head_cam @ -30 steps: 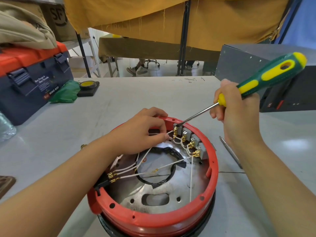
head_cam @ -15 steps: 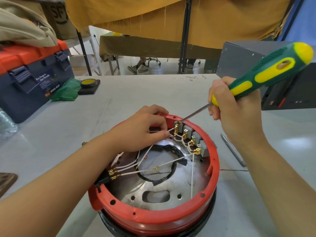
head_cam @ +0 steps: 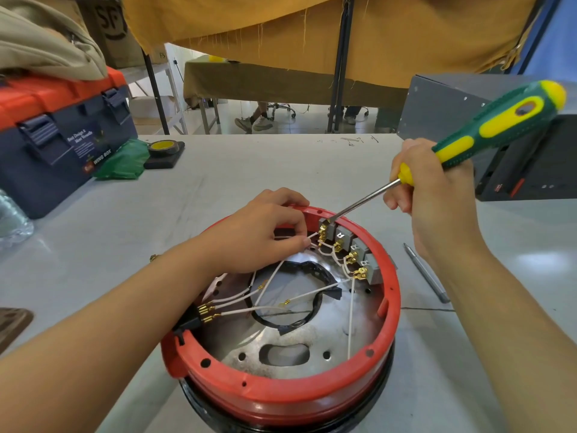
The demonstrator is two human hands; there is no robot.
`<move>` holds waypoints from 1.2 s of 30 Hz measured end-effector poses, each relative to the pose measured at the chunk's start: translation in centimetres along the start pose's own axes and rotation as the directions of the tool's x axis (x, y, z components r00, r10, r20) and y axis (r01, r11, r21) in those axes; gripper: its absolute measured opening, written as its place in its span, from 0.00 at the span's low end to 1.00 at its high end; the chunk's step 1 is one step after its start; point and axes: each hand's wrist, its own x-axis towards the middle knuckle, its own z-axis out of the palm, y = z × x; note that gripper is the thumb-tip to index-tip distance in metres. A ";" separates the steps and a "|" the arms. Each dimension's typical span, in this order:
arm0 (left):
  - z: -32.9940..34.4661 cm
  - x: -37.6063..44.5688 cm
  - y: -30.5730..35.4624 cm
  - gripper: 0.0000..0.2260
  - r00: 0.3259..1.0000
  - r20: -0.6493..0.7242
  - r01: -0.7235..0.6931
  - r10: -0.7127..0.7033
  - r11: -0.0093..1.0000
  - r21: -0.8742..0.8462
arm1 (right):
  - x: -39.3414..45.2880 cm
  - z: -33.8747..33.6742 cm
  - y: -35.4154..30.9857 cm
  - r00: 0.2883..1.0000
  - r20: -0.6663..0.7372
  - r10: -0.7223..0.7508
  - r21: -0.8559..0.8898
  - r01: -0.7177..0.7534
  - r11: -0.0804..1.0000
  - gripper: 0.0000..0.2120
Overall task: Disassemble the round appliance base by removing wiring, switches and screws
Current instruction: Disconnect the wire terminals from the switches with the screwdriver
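Note:
The round appliance base [head_cam: 388,307] has a red plastic rim and a metal floor, and lies open side up on the grey table. A row of grey switches [head_cam: 352,248] with brass terminals lines its far right wall. White wires [head_cam: 299,296] cross the inside to a black connector at the left. My left hand [head_cam: 265,229] pinches a white wire right beside the first switch. My right hand [head_cam: 437,195] grips a green and yellow screwdriver [head_cam: 496,123], whose blade tip rests on the top terminal of that first switch.
A slim grey tool [head_cam: 427,273] lies on the table to the right of the base. A dark metal box [head_cam: 499,135] stands at the back right. A blue and red toolbox [head_cam: 56,142], a green bag [head_cam: 125,164] and a tape roll [head_cam: 164,148] sit at the back left.
The screwdriver handle has risen slightly while its tip stays at the first switch terminal. My left hand keeps its pinch on the wire.

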 end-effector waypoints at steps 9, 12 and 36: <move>0.0 0.0 0.0 0.05 1.000 -0.005 -0.007 0.007 1.000 0.013 | 0.8 -0.5 1.3 0.954 -0.130 0.272 0.157 -0.251 0.955 0.15; 0.0 0.0 0.1 0.06 1.000 -0.007 -0.006 0.006 1.000 0.015 | 0.9 -0.7 1.5 0.942 -0.128 0.309 0.184 -0.284 0.941 0.14; 0.0 0.0 0.3 0.06 1.000 -0.003 0.003 -0.003 1.000 0.025 | 0.5 -0.5 0.7 0.983 -0.145 0.115 0.093 -0.102 0.990 0.15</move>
